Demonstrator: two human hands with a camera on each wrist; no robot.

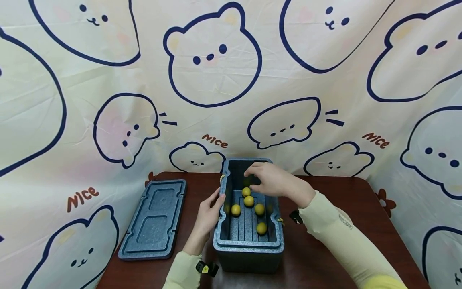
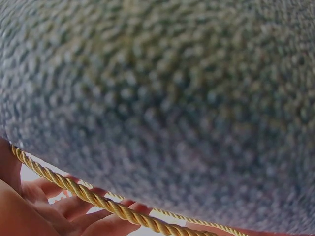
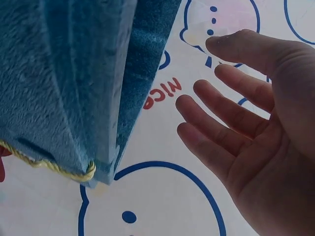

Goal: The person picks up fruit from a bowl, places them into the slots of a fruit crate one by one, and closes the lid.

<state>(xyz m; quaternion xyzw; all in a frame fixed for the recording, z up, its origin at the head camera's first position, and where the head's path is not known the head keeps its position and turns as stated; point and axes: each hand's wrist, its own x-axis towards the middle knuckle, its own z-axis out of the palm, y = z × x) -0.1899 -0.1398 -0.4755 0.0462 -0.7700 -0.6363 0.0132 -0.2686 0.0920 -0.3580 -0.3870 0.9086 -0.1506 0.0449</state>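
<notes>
A dark grey-blue foam box [image 1: 249, 257] stands uncovered on the table, with several small round yellow fruits, like lemons [image 1: 248, 201], lying apart and together on its grooved floor. My left hand [image 1: 208, 212] rests against the box's left side, its thumb at the rim and its fingers along the outer wall. In the left wrist view the fingers lie beside a twisted gold rope [image 2: 118, 209]. Above the far right part of the box, my right hand [image 1: 272, 180] reaches in over the rim. The right wrist view shows its fingers spread and relaxed, the palm bare.
Left of the box, a matching foam lid [image 1: 151, 220] with two recessed panels lies flat on the brown table [image 1: 325, 249]. A cloth with cartoon bear drawings [image 1: 213, 80] hangs right behind the table. Rope ends [image 1: 280, 220] show at the box's sides.
</notes>
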